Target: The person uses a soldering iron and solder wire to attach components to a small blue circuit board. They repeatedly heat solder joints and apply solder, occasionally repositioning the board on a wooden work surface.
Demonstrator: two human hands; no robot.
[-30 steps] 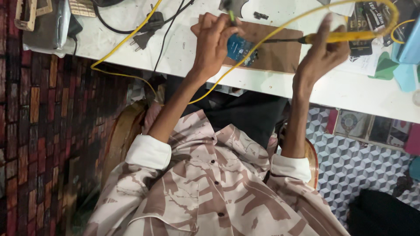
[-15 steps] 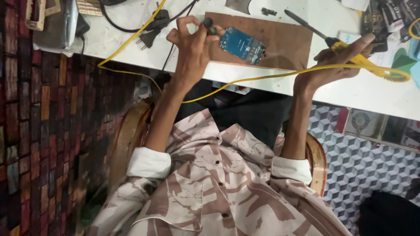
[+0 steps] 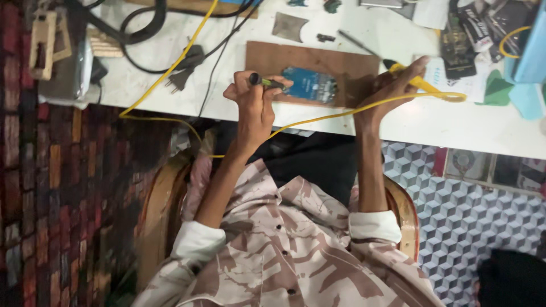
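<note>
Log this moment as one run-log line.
left hand: holds dark pen-like tool | right hand: holds yellow-handled tool | blue circuit board: on brown board

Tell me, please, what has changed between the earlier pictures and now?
The left hand came off the blue circuit board and now grips a dark pen-like tool at the board's left edge. The right hand drew the yellow-handled tool back to the right, off the board. The board stayed on its brown wooden plate, and the yellow cable still trails from the right hand.
</note>
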